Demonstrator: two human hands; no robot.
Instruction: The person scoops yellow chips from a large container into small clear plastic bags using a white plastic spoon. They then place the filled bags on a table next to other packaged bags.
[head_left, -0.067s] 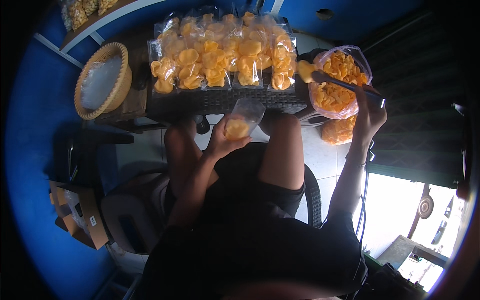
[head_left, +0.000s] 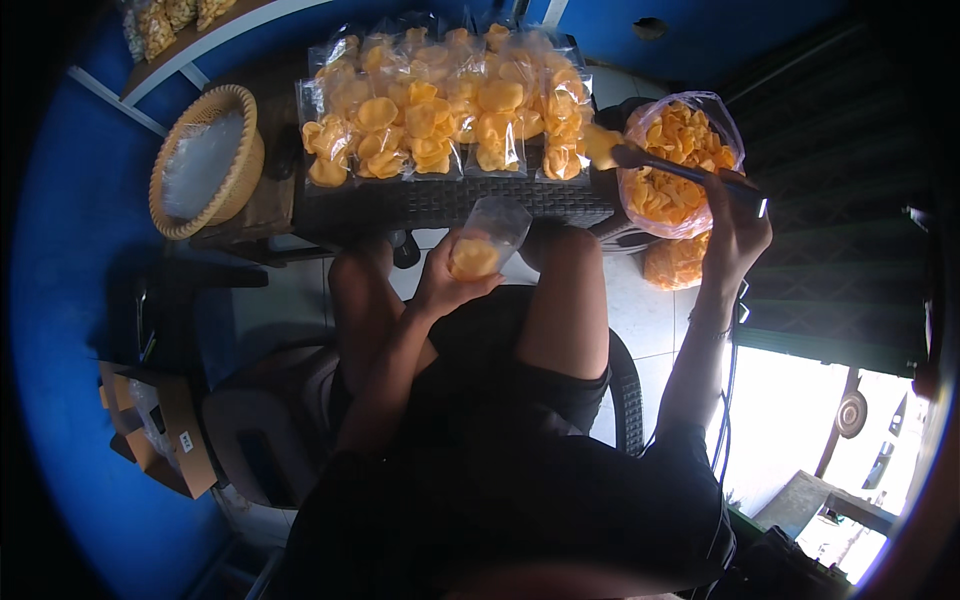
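Note:
My left hand (head_left: 450, 277) is closed round a clear plastic bag (head_left: 500, 219) above my lap. Yellow-orange chips (head_left: 473, 259) lie in the bottom of this bag, and its upper end stands open. Out to the right, my right hand (head_left: 738, 222) grips dark tongs (head_left: 680, 168). A yellow chip (head_left: 600, 146) sits in the tips of the tongs, just left of a big pink-tinted plastic bag (head_left: 718, 105). Loose orange chips (head_left: 672, 190) fill that big bag, which is open at the top.
Several filled clear packets (head_left: 430, 120) stand in rows on a dark woven table (head_left: 450, 200). At the left is a wicker basket (head_left: 250, 135) with clear plastic bags inside. Another bag of chips (head_left: 676, 262) sits below the big one. A cardboard box (head_left: 175, 450) stands lower left.
The tongs and the chip in their tips have shifted slightly left, toward the packets. My left hand and its bag have hardly moved.

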